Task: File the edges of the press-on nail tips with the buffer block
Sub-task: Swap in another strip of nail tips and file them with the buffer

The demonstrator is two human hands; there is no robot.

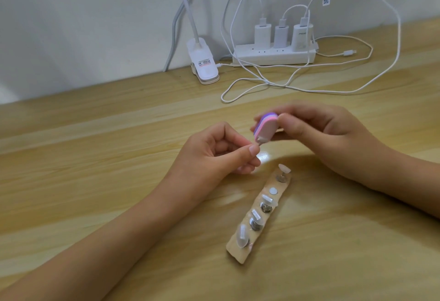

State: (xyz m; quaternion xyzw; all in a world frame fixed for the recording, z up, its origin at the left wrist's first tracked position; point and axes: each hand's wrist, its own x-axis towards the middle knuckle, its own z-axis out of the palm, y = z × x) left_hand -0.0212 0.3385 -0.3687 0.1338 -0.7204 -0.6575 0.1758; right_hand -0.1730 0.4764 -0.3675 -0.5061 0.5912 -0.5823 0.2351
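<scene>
Wooden table (95, 157) against a pale wall (71, 14), that was pretty much the whole setup. Up front, the left hand (214, 153) had thumb and forefinger pinched on a nail tip (332, 143). The tip was tiny and mostly buried between the fingertips and the buffer (337, 128), so I couldn't make out its edge or shape. Across from it, the right hand (316, 138) pinched the buffer by its sides. It was a pink-and-purple layered block, tilted, with its lower end touching the tip. The hands sat near each other without touching, bridged only by buffer and tip. The right hand's far fingertips were hidden behind the buffer, and I couldn't tell whether either wrist rested on the wood.

Just below the hands, toward the person, lay a tan holder (238, 250) with four more tips (242, 235) on little pegs and one bare round spot (273, 190). All of it was blurry. The right forearm got cut off at the right edge and the left one at the bottom-left corner.

Well beyond the hands were looped white cables (262, 81), a power strip (273, 54) with three chargers (262, 35), and a lamp clip (202, 62) by the wall. Plenty of bare wood lay left of the left hand, and also between the hands and the cables.
</scene>
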